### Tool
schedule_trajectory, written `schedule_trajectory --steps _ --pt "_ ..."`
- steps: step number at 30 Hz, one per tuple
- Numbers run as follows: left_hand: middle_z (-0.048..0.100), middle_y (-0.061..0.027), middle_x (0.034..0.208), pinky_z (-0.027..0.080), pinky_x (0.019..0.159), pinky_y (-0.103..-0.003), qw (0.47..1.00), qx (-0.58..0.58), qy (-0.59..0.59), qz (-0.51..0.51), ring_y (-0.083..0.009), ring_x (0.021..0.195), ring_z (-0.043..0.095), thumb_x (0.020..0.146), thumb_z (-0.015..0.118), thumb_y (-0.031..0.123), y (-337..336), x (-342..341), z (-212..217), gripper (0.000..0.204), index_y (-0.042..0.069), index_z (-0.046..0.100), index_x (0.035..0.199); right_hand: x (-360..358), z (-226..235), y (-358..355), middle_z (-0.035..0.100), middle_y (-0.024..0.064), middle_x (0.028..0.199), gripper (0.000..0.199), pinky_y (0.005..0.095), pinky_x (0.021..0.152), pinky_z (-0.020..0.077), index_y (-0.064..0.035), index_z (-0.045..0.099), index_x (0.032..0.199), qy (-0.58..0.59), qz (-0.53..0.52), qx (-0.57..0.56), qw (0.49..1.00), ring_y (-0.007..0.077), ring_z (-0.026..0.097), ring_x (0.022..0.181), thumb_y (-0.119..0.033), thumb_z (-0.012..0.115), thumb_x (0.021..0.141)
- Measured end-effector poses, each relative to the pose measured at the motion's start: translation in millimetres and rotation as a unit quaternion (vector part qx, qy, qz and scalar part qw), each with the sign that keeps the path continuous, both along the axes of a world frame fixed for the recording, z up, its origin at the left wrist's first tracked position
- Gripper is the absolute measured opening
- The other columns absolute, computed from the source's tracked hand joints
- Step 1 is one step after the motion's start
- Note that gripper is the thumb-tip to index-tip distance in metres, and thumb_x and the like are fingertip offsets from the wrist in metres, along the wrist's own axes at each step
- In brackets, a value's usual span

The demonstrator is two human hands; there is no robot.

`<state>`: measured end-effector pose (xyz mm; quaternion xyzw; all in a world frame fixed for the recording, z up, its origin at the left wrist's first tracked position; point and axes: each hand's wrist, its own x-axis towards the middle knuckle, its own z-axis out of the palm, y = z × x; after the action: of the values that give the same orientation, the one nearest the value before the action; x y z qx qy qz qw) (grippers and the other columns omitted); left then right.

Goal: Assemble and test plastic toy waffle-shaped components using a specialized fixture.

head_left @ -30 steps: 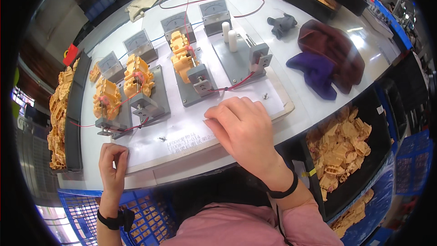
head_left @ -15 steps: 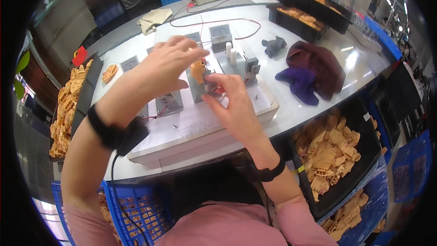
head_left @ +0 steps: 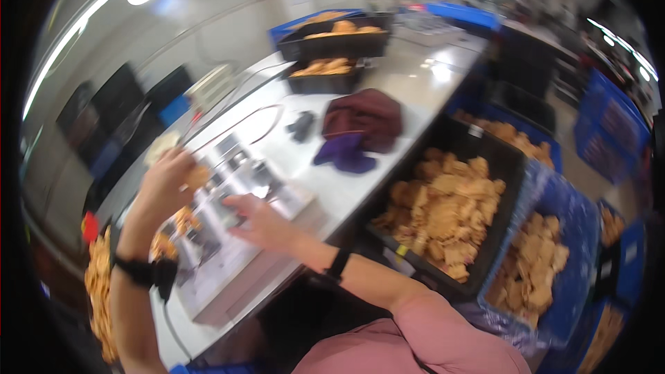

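Left fingers (head_left: 183, 160) beside orange part (head_left: 197, 178).

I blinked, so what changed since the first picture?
The bare left hand and right hand moved from the front of the white rectangular board to its grey fixtures. The left reached a yellow plastic part; blur hides whether it's gripped. The view swung right. The crumpled dark-red cloth and purple cloth stayed put.
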<state>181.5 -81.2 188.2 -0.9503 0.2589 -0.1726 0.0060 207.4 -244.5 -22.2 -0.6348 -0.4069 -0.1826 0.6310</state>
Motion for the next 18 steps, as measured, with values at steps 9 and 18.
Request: schedule_trajectory --steps 9,18 --pt "0.059 -0.0091 0.111 0.051 0.082 -0.032 0.934 -0.195 0.249 -0.164 -0.0217 0.1 0.063 0.074 0.079 0.001 -102.7 -117.9 -42.0 0.047 0.006 0.061 0.117 -127.7 28.8 -139.5 0.061 0.013 0.125 0.058 0.0356 0.094 0.0532 -0.0059 0.051 0.139 0.012 -0.073 -0.062 0.995 0.0244 0.065 0.11 -0.014 0.078 0.089" --pt "0.039 -0.0105 0.154 0.05 0.103 -0.043 0.921 -0.145 0.231 -0.28 -0.0308 0.13 0.053 0.075 0.082 0.006 -159.3 -162.5 -43.3 0.094 0.014 0.036 0.156 -309.4 -55.3 -380.3 0.072 0.016 0.117 0.057 0.0373 0.093 0.0531 -0.0036 0.062 0.131 0.261 -0.582 -0.048 0.768 0.0258 0.068 0.108 -0.039 0.075 0.089"
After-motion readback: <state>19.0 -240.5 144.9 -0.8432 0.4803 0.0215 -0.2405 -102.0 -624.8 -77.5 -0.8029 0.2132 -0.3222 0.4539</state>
